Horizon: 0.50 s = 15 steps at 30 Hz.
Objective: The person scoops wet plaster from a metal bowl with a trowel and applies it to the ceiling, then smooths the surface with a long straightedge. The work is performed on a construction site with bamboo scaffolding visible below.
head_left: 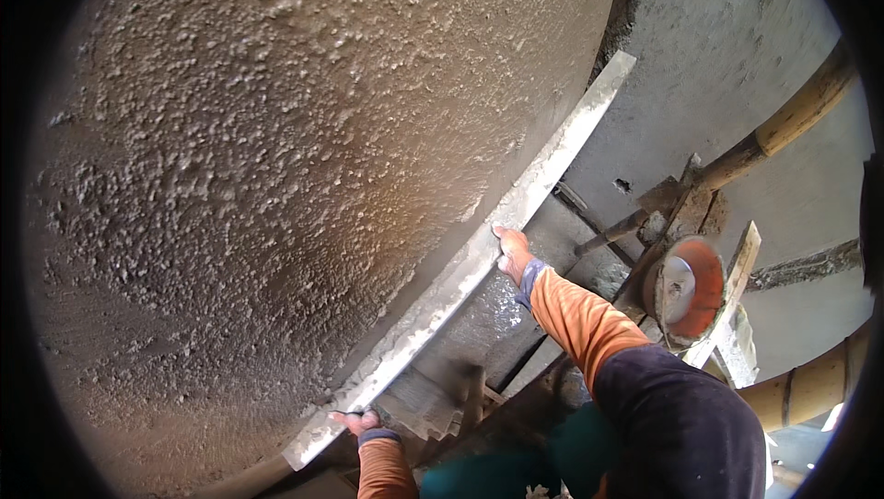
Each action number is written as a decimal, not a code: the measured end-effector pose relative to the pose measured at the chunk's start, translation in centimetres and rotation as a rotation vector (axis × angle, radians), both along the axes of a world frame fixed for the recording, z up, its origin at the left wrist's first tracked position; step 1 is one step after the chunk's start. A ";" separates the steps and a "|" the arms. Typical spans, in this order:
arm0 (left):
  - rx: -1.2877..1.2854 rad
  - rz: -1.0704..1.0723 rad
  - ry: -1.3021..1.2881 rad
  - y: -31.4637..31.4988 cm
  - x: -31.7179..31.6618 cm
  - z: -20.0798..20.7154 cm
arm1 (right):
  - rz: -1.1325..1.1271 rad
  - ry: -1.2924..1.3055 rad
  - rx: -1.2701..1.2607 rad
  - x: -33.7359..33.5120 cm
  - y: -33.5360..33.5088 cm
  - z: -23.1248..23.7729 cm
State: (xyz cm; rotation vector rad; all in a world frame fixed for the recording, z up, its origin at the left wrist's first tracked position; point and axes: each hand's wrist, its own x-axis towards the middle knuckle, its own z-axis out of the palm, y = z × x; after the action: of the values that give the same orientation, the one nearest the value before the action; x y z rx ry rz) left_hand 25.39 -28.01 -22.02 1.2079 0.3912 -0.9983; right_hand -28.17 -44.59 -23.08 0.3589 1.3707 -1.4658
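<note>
A long, pale plasterer's straightedge (442, 295), smeared with wet mortar, slants from the lower left to the upper right along the plaster. My left hand (357, 422) grips it near its lower end, thumb on the face and the other fingers mostly hidden behind. Farther up, around the middle, my right hand (512, 250) is closed on the same straightedge. Against the straightedge's upper-left side lies the rough, wet brown plaster (276, 158) of the wall; a smoother strip runs close to the edge.
An orange-lined bucket (696, 289) stands at the right beside a wooden board (729, 301). Bamboo poles (801, 108) of a scaffold cross the right side. Behind them is a smooth grey wall (718, 57). Planks and rubble (437, 398) lie below the straightedge.
</note>
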 end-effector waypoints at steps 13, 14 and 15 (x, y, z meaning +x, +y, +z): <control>0.043 0.054 -0.032 0.3 -2.0 6.9 | -0.039 -0.021 -0.025 -0.1 -0.4 9.8; 0.036 0.073 -0.038 0.1 -2.2 8.0 | -0.045 -0.010 -0.003 -0.4 -0.2 11.1; 0.027 0.070 -0.028 0.0 -2.6 8.9 | -0.029 -0.018 -0.031 -0.8 -0.3 12.3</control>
State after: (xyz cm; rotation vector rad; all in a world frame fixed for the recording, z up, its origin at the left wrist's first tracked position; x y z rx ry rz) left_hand 22.80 -28.06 -13.14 1.2233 0.4232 -0.9178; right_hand -29.01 -44.88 -10.82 0.3726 1.3320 -1.5020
